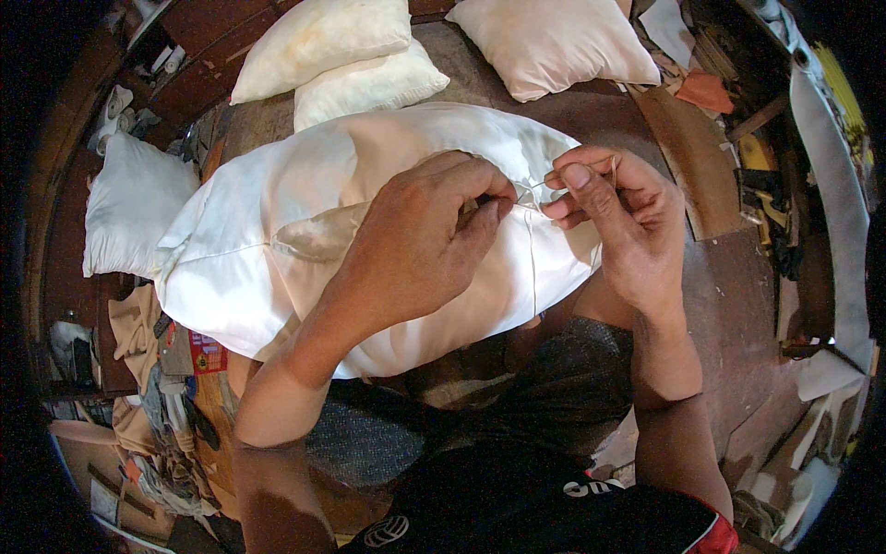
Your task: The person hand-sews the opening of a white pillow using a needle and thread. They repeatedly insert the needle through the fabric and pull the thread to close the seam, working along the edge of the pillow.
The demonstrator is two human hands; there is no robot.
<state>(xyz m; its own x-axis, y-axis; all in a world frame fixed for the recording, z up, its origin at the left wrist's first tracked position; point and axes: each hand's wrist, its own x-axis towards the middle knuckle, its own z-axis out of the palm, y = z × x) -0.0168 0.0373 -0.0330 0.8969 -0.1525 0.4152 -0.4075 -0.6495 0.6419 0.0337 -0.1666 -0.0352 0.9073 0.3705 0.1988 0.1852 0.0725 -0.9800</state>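
Dull wooden floor is seen behind. By the right hand, a thin needle is pinched; by the left hand, cloth of the white cushion is gripped. At centre, this smooth, shiny, bulging cushion is laid lengthwise from left to right, slightly rising. Plump pillows are seen at the top.

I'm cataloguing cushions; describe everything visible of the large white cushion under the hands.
The large, plump white cushion lies crosswise before the person, its satiny cover creased. Its seam gapes beside the bare left hand, showing beige inside. That hand and the right hand seem to touch its right part; thin pale thread crosses it.
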